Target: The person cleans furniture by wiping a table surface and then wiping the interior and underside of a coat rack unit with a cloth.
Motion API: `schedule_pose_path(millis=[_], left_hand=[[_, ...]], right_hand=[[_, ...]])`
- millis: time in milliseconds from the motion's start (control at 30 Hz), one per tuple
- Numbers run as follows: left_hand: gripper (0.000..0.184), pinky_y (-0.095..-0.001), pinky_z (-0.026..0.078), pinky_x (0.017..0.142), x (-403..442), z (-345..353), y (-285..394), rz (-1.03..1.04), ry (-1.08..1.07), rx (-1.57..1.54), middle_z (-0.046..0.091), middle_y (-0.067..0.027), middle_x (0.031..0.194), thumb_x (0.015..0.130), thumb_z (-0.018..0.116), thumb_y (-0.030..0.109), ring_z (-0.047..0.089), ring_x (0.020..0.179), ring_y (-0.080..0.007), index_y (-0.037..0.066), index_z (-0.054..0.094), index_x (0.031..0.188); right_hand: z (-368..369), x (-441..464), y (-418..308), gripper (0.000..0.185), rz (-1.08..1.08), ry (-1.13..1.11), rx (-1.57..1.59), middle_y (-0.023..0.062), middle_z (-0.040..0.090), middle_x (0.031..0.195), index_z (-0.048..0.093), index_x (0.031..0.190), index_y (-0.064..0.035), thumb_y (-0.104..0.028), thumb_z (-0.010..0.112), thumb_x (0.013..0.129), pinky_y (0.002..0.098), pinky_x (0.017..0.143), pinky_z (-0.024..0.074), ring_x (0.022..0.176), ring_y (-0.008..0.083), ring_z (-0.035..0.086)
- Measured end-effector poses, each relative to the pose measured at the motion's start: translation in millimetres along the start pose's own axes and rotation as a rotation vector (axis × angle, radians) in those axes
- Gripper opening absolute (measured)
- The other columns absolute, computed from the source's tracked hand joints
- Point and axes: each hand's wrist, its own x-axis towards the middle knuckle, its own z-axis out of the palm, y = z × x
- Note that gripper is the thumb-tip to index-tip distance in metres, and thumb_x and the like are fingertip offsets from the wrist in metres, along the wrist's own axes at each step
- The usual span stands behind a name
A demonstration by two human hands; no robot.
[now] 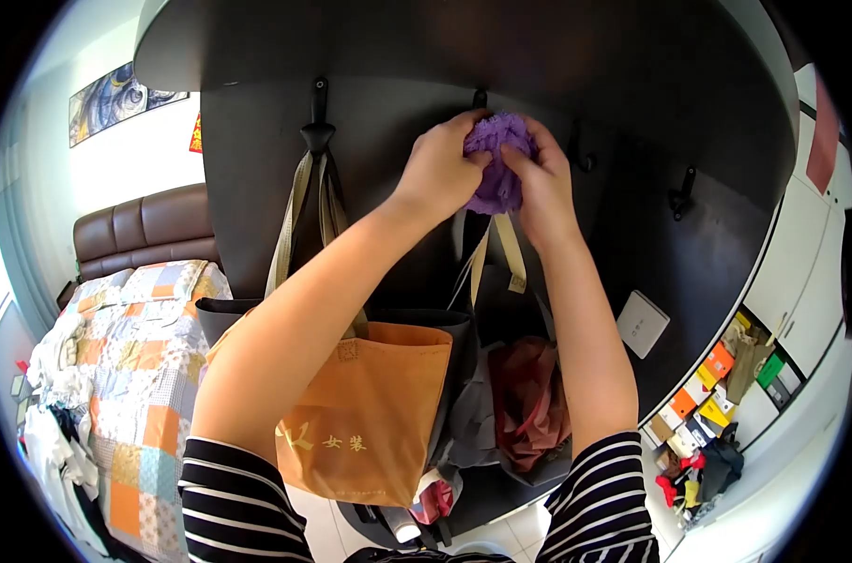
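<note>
Head view, purple cloth: bunched between both hands, near a black hook.
Left hand: fingers grasping one side.
Right hand: fingers gripping the other, apparently keeping it compact.
Straps: hung high, likely holding bags upright.

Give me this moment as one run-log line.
left hand: gripping purple bundle | right hand: gripping same bundle | location: just below a black hook, at dark panel | nearby: orange bag, lower left
</note>
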Motion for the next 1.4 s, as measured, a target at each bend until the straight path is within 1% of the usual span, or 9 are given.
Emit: schedule_pose_path(millis=[267,400,533,600,700,900,1000,1233,1400], left_hand=[[0.033,-0.0296,0.049,0.074,-8,7,2,0.005,0.119,-0.027,0.067,-0.0124,0.092,0.083,0.059,0.002,0.063,0.08,-0.0175,0.001,0.057,0.116],[0.026,-0.0295,0.048,0.072,-6,-7,11,-0.156,0.016,-0.15,0.066,-0.0125,0.089,0.083,0.057,0.002,0.062,0.078,-0.017,-0.001,0.059,0.108],[0.029,-0.0345,0.048,0.08,-36,-44,42,0.192,0.235,0.221,0.064,-0.0173,0.097,0.082,0.055,0.001,0.061,0.089,-0.0322,0.0,0.059,0.11],[0.033,-0.0381,0.045,0.088,-54,-77,61,0.438,0.349,0.467,0.061,-0.0173,0.107,0.081,0.053,-0.002,0.056,0.101,-0.0361,0.003,0.061,0.113],[0.039,-0.0395,0.042,0.094,-58,-125,45,0.501,0.371,0.693,0.06,-0.0158,0.112,0.081,0.052,-0.004,0.052,0.108,-0.0355,0.006,0.059,0.118],[0.029,-0.0284,0.048,0.081,-62,-144,12,0.009,0.204,0.057,0.064,-0.0125,0.099,0.09,0.058,0.01,0.061,0.091,-0.0172,0.001,0.056,0.118],[0.028,-0.0242,0.048,0.076,-58,-147,23,-0.241,0.202,-0.231,0.065,-0.0075,0.091,0.09,0.06,0.013,0.06,0.083,-0.0097,-0.002,0.057,0.113],[0.031,-0.0252,0.048,0.08,-61,-143,17,-0.085,0.181,-0.207,0.063,-0.0078,0.097,0.084,0.063,0.004,0.059,0.088,-0.0114,-0.003,0.056,0.114],[0.033,-0.0245,0.049,0.082,-66,-139,15,-0.068,0.211,0.011,0.064,-0.0057,0.097,0.085,0.064,0.002,0.059,0.089,-0.0094,-0.003,0.055,0.116]], right_hand=[[23,19,-13,0.019,0.087,0.212,-0.089,0.0074,0.064,0.093,0.063,0.101,0.0035,-0.002,0.061,0.084,0.0271,0.074,0.0483,0.085,0.0142,0.06],[46,0,-9,0.017,-0.495,0.309,-0.808,0.013,0.064,0.094,0.062,0.101,0.0001,-0.003,0.055,0.086,0.0319,0.075,0.0479,0.088,0.0265,0.061],[71,-28,-20,0.027,-0.767,0.214,-0.552,0.0155,0.062,0.102,0.058,0.111,-0.0017,0.002,0.053,0.085,0.0325,0.085,0.0472,0.097,0.0275,0.061],[95,-35,-31,0.029,-0.625,0.136,-0.409,0.0164,0.062,0.105,0.057,0.113,-0.0006,0.001,0.056,0.084,0.0321,0.086,0.0472,0.097,0.0259,0.061],[130,-33,-22,0.032,-0.49,0.006,-0.346,0.0168,0.064,0.104,0.056,0.114,0.0002,-0.006,0.062,0.083,0.0315,0.084,0.0482,0.094,0.0262,0.063],[150,-12,-8,0.024,0.062,-0.225,0.06,0.0097,0.067,0.09,0.061,0.103,0.0009,-0.01,0.067,0.082,0.0278,0.073,0.0501,0.08,0.0162,0.063],[154,-4,-11,0.02,0.203,-0.153,0.176,0.0071,0.066,0.089,0.062,0.099,0.002,-0.011,0.066,0.084,0.0263,0.07,0.0496,0.076,0.0121,0.061],[154,-17,-10,0.026,-0.019,-0.189,-0.047,0.0068,0.064,0.098,0.057,0.112,-0.0004,-0.006,0.06,0.087,0.0242,0.078,0.0487,0.088,0.0118,0.06],[150,-24,-6,0.026,0.054,-0.155,0.062,0.0069,0.063,0.094,0.058,0.109,0.0001,-0.003,0.06,0.084,0.0249,0.077,0.0483,0.087,0.013,0.06]])
